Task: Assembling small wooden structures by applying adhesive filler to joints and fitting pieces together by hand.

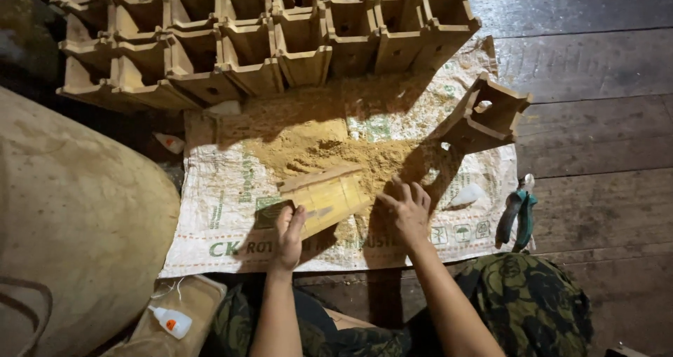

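Note:
A small pale wooden box point(328, 196) lies tilted on a woven plastic sack point(224, 189) spread on the floor. My left hand point(289, 236) grips the box's near left end. My right hand point(406, 206) rests with fingers apart on the sack just right of the box, at the edge of a heap of sawdust point(329, 150). It holds nothing that I can see.
Several rows of similar wooden boxes point(266, 35) stand at the back. One more box point(484, 115) leans at the right. Green-handled pliers point(517, 220) lie on the dark plank floor. A white glue bottle point(172, 322) sits at lower left, beside a big tan sack point(77, 217).

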